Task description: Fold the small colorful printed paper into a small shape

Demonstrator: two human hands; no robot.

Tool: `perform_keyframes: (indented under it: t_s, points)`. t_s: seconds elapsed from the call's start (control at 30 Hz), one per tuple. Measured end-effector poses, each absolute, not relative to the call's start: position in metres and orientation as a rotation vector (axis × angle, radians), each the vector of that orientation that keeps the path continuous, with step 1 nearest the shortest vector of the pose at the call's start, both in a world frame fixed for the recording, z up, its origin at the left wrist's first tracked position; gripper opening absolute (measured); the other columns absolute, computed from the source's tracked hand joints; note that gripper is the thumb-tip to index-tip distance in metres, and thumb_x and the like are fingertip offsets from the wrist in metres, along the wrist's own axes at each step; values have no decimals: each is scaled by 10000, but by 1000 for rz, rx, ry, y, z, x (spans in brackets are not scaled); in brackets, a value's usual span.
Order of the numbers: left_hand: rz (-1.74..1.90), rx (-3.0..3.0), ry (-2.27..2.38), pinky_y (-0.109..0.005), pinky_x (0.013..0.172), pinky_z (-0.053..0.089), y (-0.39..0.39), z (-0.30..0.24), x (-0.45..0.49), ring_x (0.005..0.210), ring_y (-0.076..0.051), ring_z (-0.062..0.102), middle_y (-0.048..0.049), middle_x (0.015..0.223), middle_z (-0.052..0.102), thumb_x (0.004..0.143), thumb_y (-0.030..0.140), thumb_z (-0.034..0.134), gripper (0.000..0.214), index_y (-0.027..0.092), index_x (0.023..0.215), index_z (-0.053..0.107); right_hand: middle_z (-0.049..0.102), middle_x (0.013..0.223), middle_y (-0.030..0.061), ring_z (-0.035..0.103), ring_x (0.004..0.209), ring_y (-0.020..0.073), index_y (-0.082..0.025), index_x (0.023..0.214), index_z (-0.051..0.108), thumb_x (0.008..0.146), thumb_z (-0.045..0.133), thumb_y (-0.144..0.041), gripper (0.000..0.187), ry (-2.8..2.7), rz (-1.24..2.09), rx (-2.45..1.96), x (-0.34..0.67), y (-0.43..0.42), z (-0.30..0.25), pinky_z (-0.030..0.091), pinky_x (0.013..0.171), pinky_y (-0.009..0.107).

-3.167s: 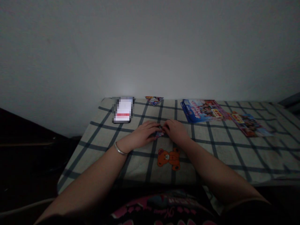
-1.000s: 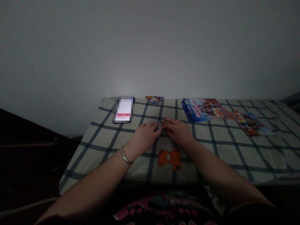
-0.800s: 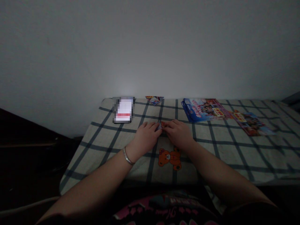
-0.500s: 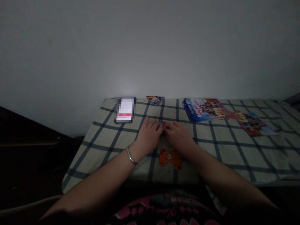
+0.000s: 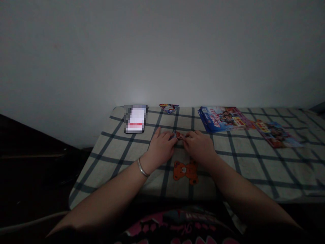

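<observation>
Between my hands, over the middle of the table, is a small folded piece of printed paper in red and grey tones. My left hand, with a silver bangle at its wrist, closes on its left end. My right hand pinches its right end between thumb and fingers. Fingers cover much of the paper, so its full shape is hidden. Beyond my hands, against the wall, lies a folded triangular printed paper.
A phone with a lit, blurred screen lies at the back left. On the right are a stack of printed flyers and another flyer. The checked tablecloth bears a bear print. A wall rises behind.
My right hand has shifted slightly to the right, away from my left hand, and more of the folded paper shows between them. My left hand stays nearly in place.
</observation>
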State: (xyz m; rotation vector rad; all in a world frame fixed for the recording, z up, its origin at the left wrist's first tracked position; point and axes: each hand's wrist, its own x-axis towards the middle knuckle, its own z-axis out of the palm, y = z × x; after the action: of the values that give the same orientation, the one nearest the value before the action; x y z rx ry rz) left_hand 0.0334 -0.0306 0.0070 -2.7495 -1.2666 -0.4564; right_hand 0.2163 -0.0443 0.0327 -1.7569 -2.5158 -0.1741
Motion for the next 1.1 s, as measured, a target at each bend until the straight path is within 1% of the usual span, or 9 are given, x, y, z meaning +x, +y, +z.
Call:
perform_keyframes:
  t_s: [0.2,0.37,0.53,0.67,0.73,0.83,0.93,1.0,1.1]
  points:
    - [-441,-2772,-1288,-599,1118,291,-29,8,33,1148,-271,567,-80,1213,632,875,196,541,274,222,1123,654,726,989,127,645,879,263,-182,925,762,964,441,-295,343,-2476,-177,-1847,217,-45,35,451,684,341]
    - [-463,-2776,-1262,-581,1103,316,-29,7,32,1143,-262,567,-75,1189,640,881,196,537,255,229,1102,659,729,944,138,668,844,255,-158,896,758,968,429,-289,361,-2440,-217,-1899,218,-44,37,455,674,330]
    - [-480,-2776,-1266,-584,1091,324,-28,5,31,1138,-263,570,-75,1190,640,889,199,530,239,231,1087,661,731,950,142,675,843,251,-147,881,752,965,445,-306,357,-2456,-229,-1915,224,-41,37,442,660,319]
    - [-461,-2782,-1278,-577,1091,326,-27,6,31,1144,-268,571,-75,1201,639,883,197,540,248,233,1094,665,731,914,155,672,815,257,-136,869,745,971,434,-324,378,-2435,-251,-1890,221,-42,35,433,675,340]
    - [-452,-2782,-1290,-575,1088,332,-26,7,32,1138,-273,576,-78,1196,644,879,193,545,248,227,1089,671,732,920,158,669,830,249,-135,894,741,982,416,-334,391,-2386,-261,-1866,217,-43,34,427,698,340]
    - [-460,-2778,-1299,-571,1086,341,-26,8,32,1123,-273,586,-80,1181,653,872,185,551,239,216,1071,680,739,933,135,665,863,244,-155,926,740,995,385,-319,397,-2407,-264,-1765,213,-44,31,421,721,344]
    - [-471,-2783,-1288,-566,1083,348,-26,8,32,1130,-272,587,-78,1195,651,877,191,549,229,217,1061,682,742,926,119,671,847,248,-163,907,749,995,384,-310,403,-2443,-256,-1751,212,-44,29,424,700,348]
    - [-464,-2793,-1291,-554,1084,354,-25,7,31,1144,-267,586,-73,1204,652,883,192,542,226,215,1065,675,741,931,124,675,832,243,-160,889,754,992,396,-312,402,-2443,-247,-1786,214,-43,29,426,679,340]
    - [-450,-2783,-1303,-510,1089,371,-21,6,29,1148,-252,594,-92,1181,671,892,184,529,210,164,1060,653,734,901,139,676,823,246,-149,867,754,980,425,-309,382,-2433,-251,-1850,217,-42,31,433,655,328]
